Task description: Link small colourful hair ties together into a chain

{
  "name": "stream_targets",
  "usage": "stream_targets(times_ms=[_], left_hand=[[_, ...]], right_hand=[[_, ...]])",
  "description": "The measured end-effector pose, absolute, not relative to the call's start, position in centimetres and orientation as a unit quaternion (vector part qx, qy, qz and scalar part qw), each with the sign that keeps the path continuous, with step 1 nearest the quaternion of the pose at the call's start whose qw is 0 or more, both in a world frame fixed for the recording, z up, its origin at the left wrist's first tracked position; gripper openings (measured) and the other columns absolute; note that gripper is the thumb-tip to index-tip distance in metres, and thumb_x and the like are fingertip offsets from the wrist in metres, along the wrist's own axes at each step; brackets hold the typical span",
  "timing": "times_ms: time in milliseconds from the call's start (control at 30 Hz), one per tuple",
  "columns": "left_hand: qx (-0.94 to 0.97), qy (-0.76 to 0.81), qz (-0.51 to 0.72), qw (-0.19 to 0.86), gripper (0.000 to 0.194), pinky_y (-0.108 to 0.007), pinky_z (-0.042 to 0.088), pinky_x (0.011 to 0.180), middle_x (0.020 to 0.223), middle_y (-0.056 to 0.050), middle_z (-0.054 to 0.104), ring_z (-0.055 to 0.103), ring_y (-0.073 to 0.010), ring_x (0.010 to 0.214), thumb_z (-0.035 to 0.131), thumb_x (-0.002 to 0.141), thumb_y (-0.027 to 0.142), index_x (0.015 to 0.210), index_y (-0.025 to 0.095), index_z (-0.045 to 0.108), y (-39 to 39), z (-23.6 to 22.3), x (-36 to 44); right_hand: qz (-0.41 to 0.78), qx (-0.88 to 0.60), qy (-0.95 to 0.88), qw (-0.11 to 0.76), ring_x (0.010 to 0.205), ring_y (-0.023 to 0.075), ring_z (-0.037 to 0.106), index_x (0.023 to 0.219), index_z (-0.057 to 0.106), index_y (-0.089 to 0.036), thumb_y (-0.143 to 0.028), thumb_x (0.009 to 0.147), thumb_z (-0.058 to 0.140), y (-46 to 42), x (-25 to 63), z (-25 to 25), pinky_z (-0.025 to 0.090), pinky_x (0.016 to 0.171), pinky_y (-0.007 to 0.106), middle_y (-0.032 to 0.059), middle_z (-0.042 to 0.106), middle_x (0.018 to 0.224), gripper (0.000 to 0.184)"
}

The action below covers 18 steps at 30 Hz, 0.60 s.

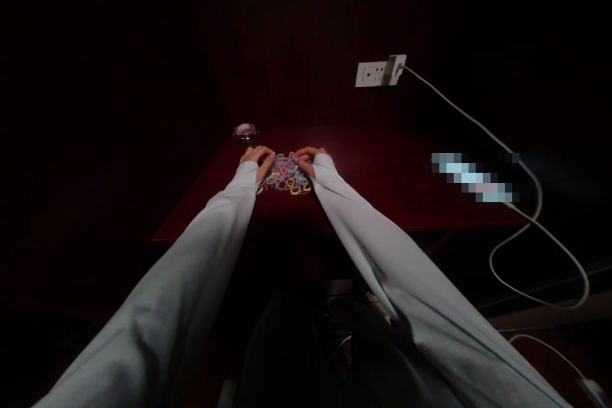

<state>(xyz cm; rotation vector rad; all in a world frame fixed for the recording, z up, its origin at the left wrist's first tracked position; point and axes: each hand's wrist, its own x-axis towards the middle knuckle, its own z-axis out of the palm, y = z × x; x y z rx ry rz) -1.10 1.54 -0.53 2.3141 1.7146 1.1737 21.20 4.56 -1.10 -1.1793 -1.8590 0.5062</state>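
Observation:
A loose pile of small coloured hair ties (287,182), in yellow, pink, purple and green, lies on the dark red table (382,197). At the pile's left edge is my left hand (257,158), its thumb and index fingertips drawn together in a pinch. My right hand (308,158) mirrors it on the right edge, thumb and index also pinched over the ties. Whatever sits between either pair of fingertips is too small and dim to make out. Light grey sleeves cover both forearms.
Behind my left hand stands a small clear jar (245,134) with a pale lid. A white wall socket (377,74) holds a charger, whose white cable (471,118) loops down to a pixelated object (471,177) on the table's right. The surroundings are very dark.

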Motion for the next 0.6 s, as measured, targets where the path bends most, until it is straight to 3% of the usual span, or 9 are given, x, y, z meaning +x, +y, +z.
stream_targets(times_ms=[167, 367, 600], left_hand=[[0.743, 0.552, 0.378, 0.014, 0.022, -0.04, 0.046, 0.104, 0.107, -0.004, 0.074, 0.062, -0.0276, 0.113, 0.054, 0.104, 0.039, 0.101, 0.028, 0.072, 1.4, -0.6, -0.9], [0.759, 0.538, 0.367, 0.016, 0.015, -0.041, 0.046, 0.105, 0.11, -0.004, 0.075, 0.062, -0.0283, 0.117, 0.061, 0.097, 0.036, 0.103, 0.028, 0.073, 1.2, -0.5, -0.9], [0.756, 0.543, 0.365, 0.026, 0.019, -0.041, 0.048, 0.106, 0.112, -0.003, 0.074, 0.062, -0.0285, 0.118, 0.055, 0.09, 0.021, 0.098, 0.029, 0.07, 1.4, -0.3, -1.4]], right_hand=[[0.198, -0.475, -0.75, 0.416, 0.115, 0.0292, 0.061, 0.106, 0.086, -0.031, -0.06, 0.093, 0.07, 4.9, 21.6, -1.7, 0.036, 0.114, 0.05, 0.0024, 0.082, 0.094, 0.036], [0.176, -0.455, -0.78, 0.392, 0.118, 0.0298, 0.054, 0.111, 0.087, -0.036, -0.055, 0.093, 0.071, 3.8, 21.7, -1.4, 0.03, 0.114, 0.053, 0.0024, 0.081, 0.105, 0.031], [0.136, -0.447, -0.805, 0.365, 0.123, 0.0326, 0.048, 0.13, 0.081, -0.036, -0.048, 0.096, 0.068, 2.6, 22.0, -0.1, 0.036, 0.109, 0.049, 0.0068, 0.073, 0.125, 0.038]])
